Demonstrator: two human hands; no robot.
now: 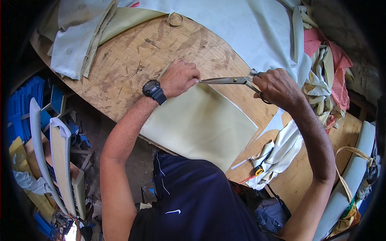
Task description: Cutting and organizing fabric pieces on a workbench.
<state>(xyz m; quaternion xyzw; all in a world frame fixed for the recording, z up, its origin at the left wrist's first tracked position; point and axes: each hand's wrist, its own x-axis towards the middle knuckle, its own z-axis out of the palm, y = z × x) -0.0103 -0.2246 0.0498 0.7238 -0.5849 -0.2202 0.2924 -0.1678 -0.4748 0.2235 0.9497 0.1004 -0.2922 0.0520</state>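
Observation:
A pale cream sheet of leather-like material (197, 124) lies on the wooden table, its near edge by my waist. My left hand (181, 78), wearing a black watch (152, 89) on the wrist, pinches the sheet's far edge. From the right, my right hand (279, 86) grips the handles of large metal scissors (229, 80). Their blades point left along that far edge, the tips right at my left fingertips. Whether material lies between the blades is hard to make out.
Folded pale material (76, 44) sits at the table's far left, a light blue sheet (249, 32) at the back. Cloth scraps (327, 72) pile up at the right. A yellow-and-black cutter (258, 170) rests on offcuts. Padded panels (62, 160) stand left of the table (132, 56).

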